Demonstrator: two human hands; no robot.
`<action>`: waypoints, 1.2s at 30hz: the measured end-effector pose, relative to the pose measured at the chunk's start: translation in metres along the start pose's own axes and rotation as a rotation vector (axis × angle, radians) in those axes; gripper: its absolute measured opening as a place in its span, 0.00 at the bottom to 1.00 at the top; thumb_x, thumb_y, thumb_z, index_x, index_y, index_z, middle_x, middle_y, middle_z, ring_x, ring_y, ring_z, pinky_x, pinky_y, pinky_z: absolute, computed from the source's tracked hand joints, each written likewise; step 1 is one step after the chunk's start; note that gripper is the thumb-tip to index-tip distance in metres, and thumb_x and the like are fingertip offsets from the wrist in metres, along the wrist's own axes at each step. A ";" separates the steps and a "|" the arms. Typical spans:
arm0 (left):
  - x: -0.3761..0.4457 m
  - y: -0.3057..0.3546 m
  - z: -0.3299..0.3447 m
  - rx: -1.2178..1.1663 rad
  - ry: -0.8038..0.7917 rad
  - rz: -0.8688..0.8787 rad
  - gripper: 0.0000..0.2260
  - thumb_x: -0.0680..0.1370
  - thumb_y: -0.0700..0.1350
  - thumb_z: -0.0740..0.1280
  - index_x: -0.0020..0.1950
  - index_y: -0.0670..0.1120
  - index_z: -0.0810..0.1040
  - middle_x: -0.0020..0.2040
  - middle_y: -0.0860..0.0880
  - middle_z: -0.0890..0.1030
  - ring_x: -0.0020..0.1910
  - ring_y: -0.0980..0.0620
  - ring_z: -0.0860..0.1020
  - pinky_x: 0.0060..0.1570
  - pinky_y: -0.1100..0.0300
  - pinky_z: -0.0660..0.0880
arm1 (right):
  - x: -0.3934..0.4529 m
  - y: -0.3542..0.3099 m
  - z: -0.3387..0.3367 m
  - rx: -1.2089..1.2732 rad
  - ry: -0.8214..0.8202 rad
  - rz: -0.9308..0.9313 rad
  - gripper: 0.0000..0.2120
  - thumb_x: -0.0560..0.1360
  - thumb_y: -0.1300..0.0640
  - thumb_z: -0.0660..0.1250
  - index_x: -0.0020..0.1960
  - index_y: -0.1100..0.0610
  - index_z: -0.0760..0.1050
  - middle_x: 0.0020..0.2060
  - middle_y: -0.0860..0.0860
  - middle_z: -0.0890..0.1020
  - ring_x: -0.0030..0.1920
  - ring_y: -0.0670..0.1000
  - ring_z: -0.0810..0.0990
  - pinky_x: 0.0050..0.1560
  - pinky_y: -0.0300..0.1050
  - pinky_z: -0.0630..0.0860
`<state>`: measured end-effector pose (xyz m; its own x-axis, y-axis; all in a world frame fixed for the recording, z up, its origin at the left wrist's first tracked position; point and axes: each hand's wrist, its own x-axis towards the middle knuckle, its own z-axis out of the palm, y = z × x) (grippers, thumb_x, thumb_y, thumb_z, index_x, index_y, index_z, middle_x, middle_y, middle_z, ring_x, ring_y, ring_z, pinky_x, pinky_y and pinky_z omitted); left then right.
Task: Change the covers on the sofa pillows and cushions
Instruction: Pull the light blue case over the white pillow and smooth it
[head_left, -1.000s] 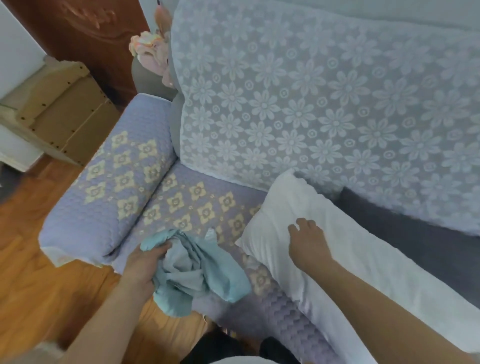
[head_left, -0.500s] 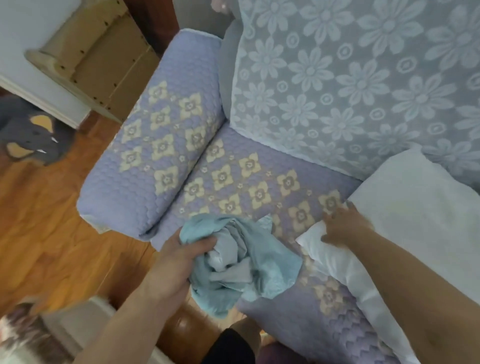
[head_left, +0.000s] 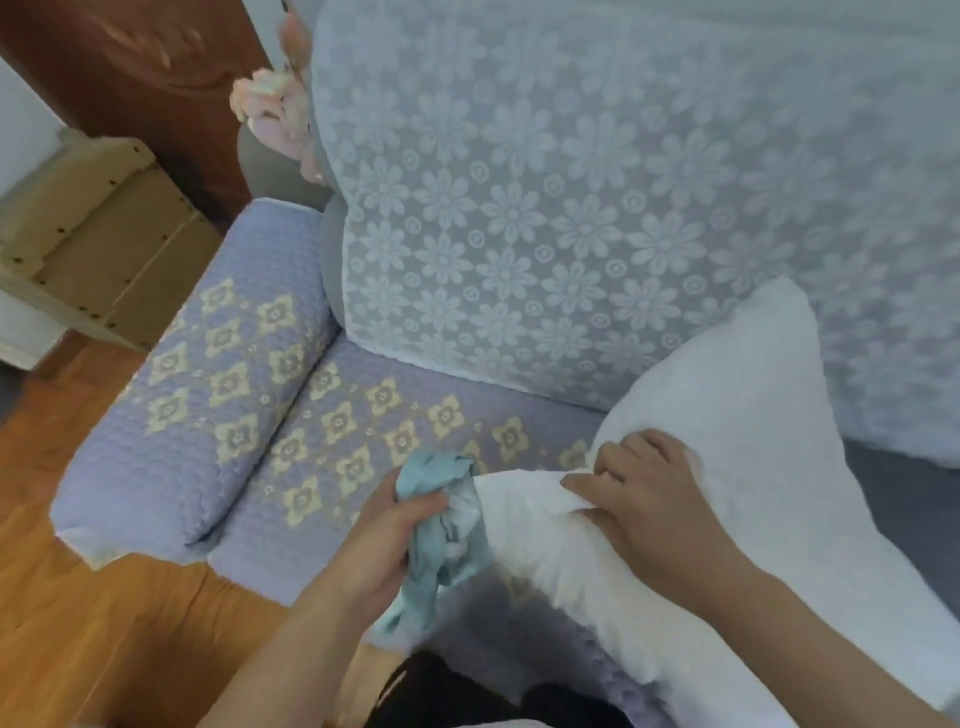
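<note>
A bare white pillow lies on the sofa seat, its upper corner leaning against the backrest. My right hand grips the pillow's near left corner, bunching the white fabric. My left hand holds a crumpled light blue cover just left of that corner, and the cover touches the pillow's end. Part of the cover hangs down below my fist.
The sofa seat and armrest wear a quilted lilac cover with yellow flowers. White floral lace drapes the backrest. A pale wooden shelf stands left on the orange wood floor. A pink soft toy sits behind the sofa.
My right hand has gathered the pillow's corner and pulled it toward my left hand. The blue cover is now bunched tighter and meets the pillow's end.
</note>
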<state>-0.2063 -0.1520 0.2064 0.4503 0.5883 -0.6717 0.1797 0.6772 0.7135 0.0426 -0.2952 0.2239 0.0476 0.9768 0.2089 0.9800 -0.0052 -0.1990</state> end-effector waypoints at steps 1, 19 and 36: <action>-0.007 0.000 0.015 0.022 -0.025 0.016 0.19 0.79 0.38 0.69 0.69 0.47 0.75 0.62 0.40 0.82 0.61 0.37 0.81 0.66 0.35 0.74 | -0.008 -0.001 -0.009 -0.003 0.003 0.021 0.11 0.73 0.56 0.69 0.54 0.47 0.81 0.39 0.46 0.73 0.41 0.53 0.72 0.55 0.53 0.68; -0.074 -0.004 0.093 0.427 -0.264 0.477 0.27 0.75 0.31 0.73 0.68 0.55 0.77 0.58 0.52 0.84 0.60 0.52 0.81 0.55 0.61 0.78 | -0.043 -0.027 -0.029 0.204 0.107 0.300 0.08 0.70 0.57 0.58 0.41 0.51 0.76 0.37 0.43 0.74 0.41 0.46 0.70 0.51 0.48 0.69; -0.063 -0.019 0.099 0.612 -0.475 0.620 0.31 0.80 0.47 0.68 0.78 0.65 0.59 0.73 0.62 0.71 0.73 0.59 0.70 0.74 0.49 0.68 | -0.048 -0.018 -0.084 1.015 0.150 0.719 0.11 0.71 0.70 0.72 0.47 0.56 0.86 0.45 0.47 0.87 0.47 0.45 0.83 0.48 0.33 0.75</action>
<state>-0.1516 -0.2458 0.2543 0.8972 0.4322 -0.0906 0.1543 -0.1146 0.9814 0.0389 -0.3597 0.2974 0.5957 0.7873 -0.1593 0.1355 -0.2940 -0.9462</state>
